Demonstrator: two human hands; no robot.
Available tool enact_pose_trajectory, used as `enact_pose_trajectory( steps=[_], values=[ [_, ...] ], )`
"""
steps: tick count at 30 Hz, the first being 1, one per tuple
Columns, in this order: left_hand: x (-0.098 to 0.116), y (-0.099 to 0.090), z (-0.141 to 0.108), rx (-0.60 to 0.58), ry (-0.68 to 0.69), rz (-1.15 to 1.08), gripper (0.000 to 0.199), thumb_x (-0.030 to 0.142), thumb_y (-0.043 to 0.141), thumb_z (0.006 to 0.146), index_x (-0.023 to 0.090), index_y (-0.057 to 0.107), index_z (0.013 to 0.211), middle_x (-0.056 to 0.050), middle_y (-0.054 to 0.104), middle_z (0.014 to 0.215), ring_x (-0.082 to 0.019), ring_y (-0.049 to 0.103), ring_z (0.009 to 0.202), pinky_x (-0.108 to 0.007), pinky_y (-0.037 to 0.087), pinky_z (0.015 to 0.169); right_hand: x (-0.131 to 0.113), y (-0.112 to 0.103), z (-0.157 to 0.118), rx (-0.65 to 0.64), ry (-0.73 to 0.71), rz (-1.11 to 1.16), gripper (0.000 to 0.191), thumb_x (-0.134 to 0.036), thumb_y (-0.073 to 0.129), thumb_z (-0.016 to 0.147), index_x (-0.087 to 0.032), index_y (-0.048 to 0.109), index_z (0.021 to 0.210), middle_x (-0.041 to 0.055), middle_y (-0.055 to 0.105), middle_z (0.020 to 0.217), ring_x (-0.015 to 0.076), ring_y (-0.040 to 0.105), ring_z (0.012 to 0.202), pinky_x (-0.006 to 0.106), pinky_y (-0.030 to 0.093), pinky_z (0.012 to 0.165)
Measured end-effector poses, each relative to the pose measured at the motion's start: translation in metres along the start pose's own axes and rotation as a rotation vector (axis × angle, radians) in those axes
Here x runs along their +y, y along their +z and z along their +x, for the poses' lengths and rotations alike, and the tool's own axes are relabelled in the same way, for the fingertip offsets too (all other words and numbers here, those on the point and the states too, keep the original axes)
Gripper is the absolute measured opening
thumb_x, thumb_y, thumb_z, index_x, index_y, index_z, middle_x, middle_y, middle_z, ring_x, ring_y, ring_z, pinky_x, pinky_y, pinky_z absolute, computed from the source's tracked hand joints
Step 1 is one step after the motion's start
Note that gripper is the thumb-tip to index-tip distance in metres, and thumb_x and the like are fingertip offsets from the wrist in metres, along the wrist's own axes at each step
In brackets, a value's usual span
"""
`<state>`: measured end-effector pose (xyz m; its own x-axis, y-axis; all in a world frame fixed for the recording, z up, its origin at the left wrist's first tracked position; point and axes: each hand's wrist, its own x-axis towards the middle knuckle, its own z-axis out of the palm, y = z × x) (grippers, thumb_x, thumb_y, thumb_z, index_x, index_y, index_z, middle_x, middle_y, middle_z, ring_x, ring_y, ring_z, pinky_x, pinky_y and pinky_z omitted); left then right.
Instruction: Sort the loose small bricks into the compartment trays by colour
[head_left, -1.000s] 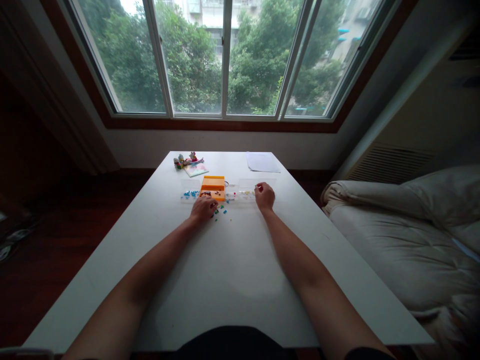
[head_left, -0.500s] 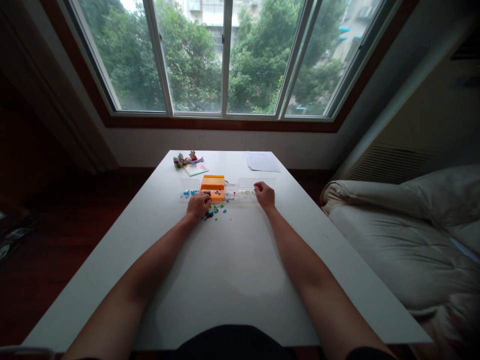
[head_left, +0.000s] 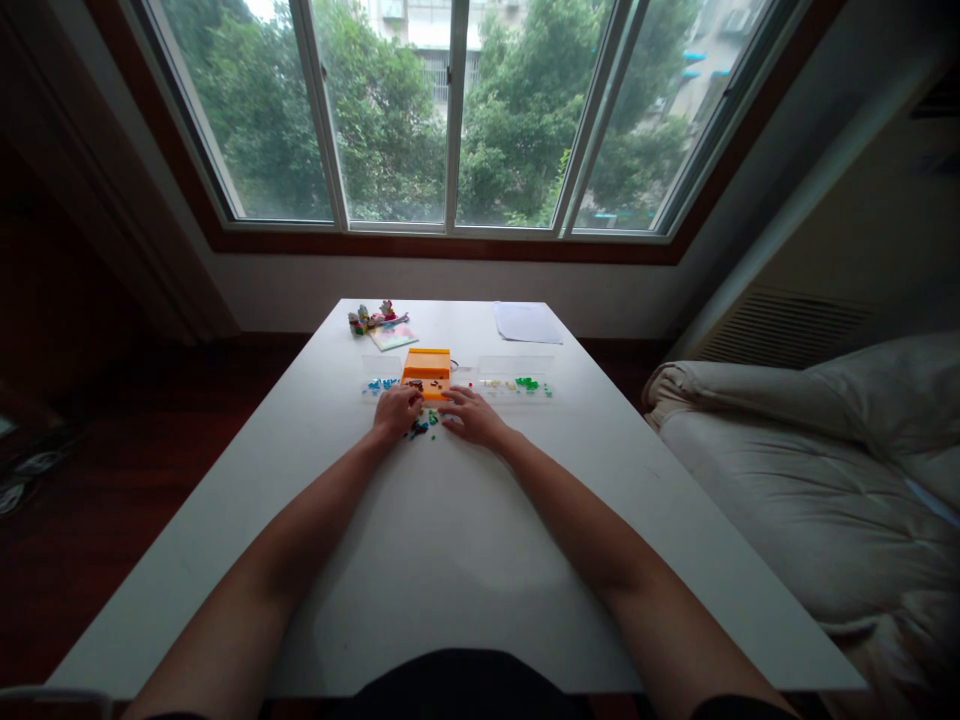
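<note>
An orange box [head_left: 428, 364] lies open on the white table, with small brown pieces in its near half. Clear boxes flank it, with blue pieces [head_left: 382, 384] on the left and green pieces [head_left: 527, 383] on the right. My left hand [head_left: 397, 410] is at the orange box's near left corner, fingers curled together; what they hold is too small to tell. My right hand [head_left: 474, 416] rests by the near right corner with its fingers spread. Between my hands is a loose pile of small coloured pieces [head_left: 421, 427].
Small figures [head_left: 363, 320] and a pastel card [head_left: 394, 337] sit at the table's far left. White papers [head_left: 527, 323] lie at the far right. A covered sofa [head_left: 757, 450] stands right of the table [head_left: 450, 560], and a window is beyond it.
My right hand has moved left from the right clear box to the loose pile, and its fingers have opened. Green pieces now show in that box. My left hand has barely moved.
</note>
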<state>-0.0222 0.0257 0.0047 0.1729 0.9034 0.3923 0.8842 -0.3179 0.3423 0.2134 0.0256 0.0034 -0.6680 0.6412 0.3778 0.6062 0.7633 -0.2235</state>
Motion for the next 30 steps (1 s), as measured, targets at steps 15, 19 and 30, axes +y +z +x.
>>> enact_pose_trajectory(
  steps=[15, 19, 30],
  values=[
    [-0.002, 0.001, 0.000, -0.001, 0.001, 0.000, 0.025, 0.028, 0.052, 0.095, 0.021, 0.075, 0.091, -0.007, 0.072, 0.094, -0.023, 0.060, 0.094, -0.034, 0.044, 0.084, 0.008, -0.023, -0.002, 0.013, -0.029, 0.148, 0.019, -0.005, 0.059, 0.077, -0.020, 0.071, 0.080, 0.0045, 0.069, 0.092, 0.0196, 0.057, 0.093, 0.032, 0.043, 0.092],
    [-0.002, 0.001, 0.001, -0.002, -0.003, 0.001, 0.024, 0.028, 0.052, 0.095, 0.022, 0.075, 0.091, -0.007, 0.072, 0.095, -0.024, 0.061, 0.094, -0.034, 0.044, 0.084, 0.012, -0.032, -0.005, -0.134, 0.103, 0.255, 0.016, -0.009, 0.058, 0.077, -0.019, 0.069, 0.084, -0.0013, 0.063, 0.076, 0.0128, 0.054, 0.071, 0.023, 0.040, 0.069],
    [-0.002, 0.000, 0.001, -0.004, -0.006, -0.001, 0.024, 0.028, 0.052, 0.095, 0.022, 0.074, 0.088, -0.007, 0.072, 0.092, -0.023, 0.061, 0.091, -0.034, 0.044, 0.081, 0.015, -0.035, -0.006, -0.416, 0.101, 0.374, 0.011, -0.014, 0.065, 0.077, -0.018, 0.070, 0.086, -0.0037, 0.062, 0.073, 0.0098, 0.053, 0.064, 0.019, 0.033, 0.058]
  ],
)
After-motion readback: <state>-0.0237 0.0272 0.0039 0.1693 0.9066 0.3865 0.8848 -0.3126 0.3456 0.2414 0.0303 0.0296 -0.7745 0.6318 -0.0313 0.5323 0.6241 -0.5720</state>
